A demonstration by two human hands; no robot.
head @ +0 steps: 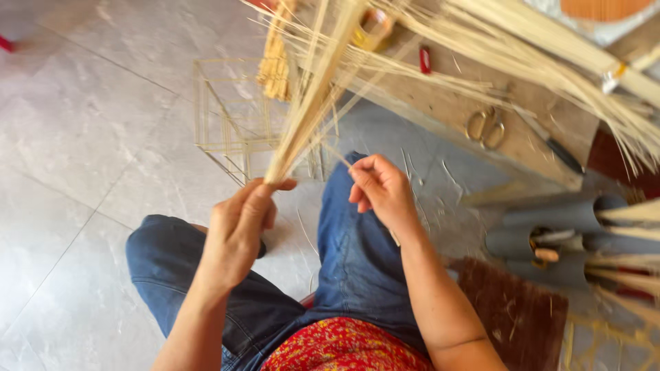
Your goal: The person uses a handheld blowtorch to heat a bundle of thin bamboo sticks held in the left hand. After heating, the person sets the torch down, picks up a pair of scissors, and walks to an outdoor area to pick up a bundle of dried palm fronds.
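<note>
My left hand (237, 230) grips the bottom end of a bundle of thin pale bamboo strips (313, 96) that fans upward and away from me. My right hand (381, 189) is beside it to the right, fingers pinched on a single thin strip (337, 154) drawn from the bundle. Both hands hover above my knees in blue jeans (350, 261). On the tiled floor behind the bundle stands a small open frame of thin sticks (230, 110).
A wooden board (454, 103) at upper right carries scissors (485, 127), a tape roll (375, 27), a small red object (425, 59) and long strips. Grey tubes (550, 240) holding sticks lie at right, a brown mat (515, 309) below them.
</note>
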